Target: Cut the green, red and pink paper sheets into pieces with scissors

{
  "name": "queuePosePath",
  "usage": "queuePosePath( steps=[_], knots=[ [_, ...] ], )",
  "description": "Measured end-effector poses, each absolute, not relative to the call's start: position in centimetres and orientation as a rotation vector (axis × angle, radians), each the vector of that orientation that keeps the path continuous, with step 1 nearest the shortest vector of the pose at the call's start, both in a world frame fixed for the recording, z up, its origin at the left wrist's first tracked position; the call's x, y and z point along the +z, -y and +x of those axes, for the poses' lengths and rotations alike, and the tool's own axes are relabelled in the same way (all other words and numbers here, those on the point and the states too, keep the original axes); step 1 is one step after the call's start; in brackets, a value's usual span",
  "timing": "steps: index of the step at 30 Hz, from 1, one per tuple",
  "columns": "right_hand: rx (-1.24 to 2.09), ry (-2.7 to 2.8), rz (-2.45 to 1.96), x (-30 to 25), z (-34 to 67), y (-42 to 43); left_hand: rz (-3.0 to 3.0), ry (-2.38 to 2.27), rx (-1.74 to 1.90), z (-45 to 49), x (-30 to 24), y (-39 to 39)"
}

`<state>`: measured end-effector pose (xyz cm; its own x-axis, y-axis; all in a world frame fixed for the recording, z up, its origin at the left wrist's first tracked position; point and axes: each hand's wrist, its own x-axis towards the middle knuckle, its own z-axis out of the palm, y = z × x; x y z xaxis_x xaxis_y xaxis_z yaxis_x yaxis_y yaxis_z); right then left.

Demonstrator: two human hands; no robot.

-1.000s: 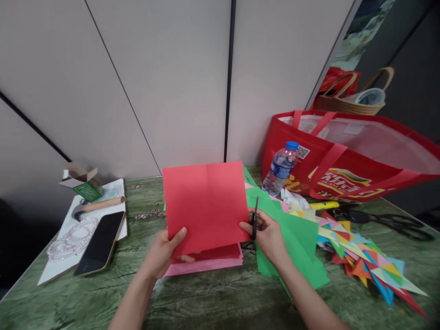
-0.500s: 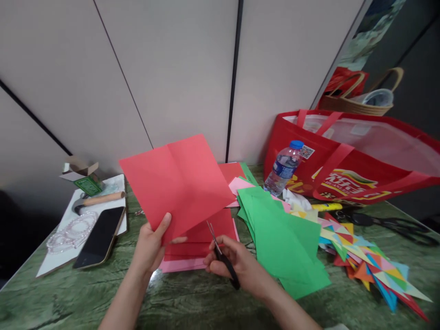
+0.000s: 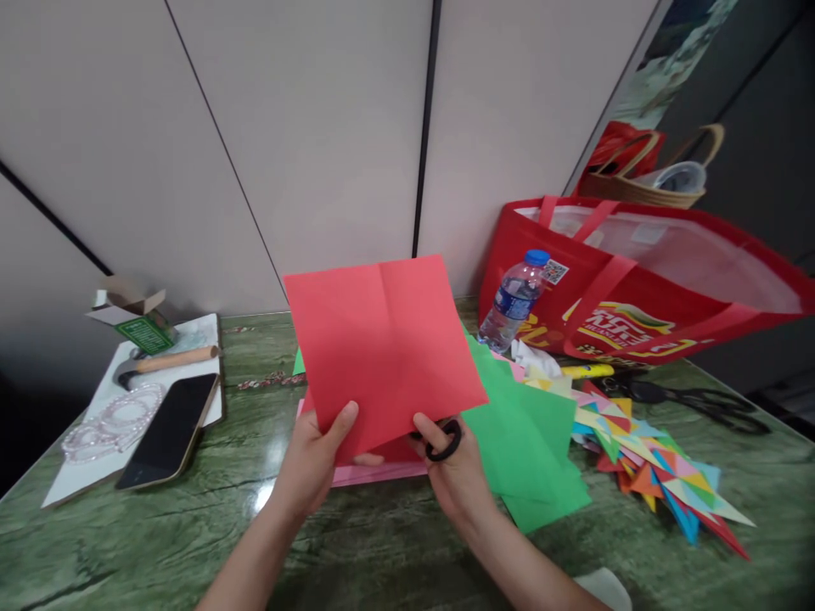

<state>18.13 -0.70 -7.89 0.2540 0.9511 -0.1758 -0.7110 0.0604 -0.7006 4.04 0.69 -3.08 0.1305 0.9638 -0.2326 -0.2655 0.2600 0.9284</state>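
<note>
Red paper (image 3: 382,348), left hand (image 3: 315,462), scissors (image 3: 444,440)

Even, soft indoor light; glare on the glossy table (image 3: 159,543); edges bend, slightly blurred.

The head-worn camera looks forward and down, close over the green table (image 3: 127,543), facing the wall (image 3: 318,127).

This looks to me like an office corner turned craft spot. Plain grey wall panels (image 3: 318,127) with dark seams rise behind my green marbled table (image 3: 159,543). Loose green paper (image 3: 528,441), cut coloured triangles (image 3: 662,475), a red shopping bag (image 3: 637,297) and a water bottle (image 3: 514,301) crowd it.
</note>
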Motion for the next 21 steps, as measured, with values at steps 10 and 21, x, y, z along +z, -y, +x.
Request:
queuePosePath(
  steps=[10, 21],
  knots=[
    [1.43, 0.367, -0.716, -7.7, 17.8, 1.6, 0.791, -1.104, 1.16, 2.7, -2.3, -1.1],
    [1.818, 0.872, -0.876, -9.0, 16.2, 3.0, 0.823, -1.179, 1.4, -0.4, -1.2, -2.5]
  ],
)
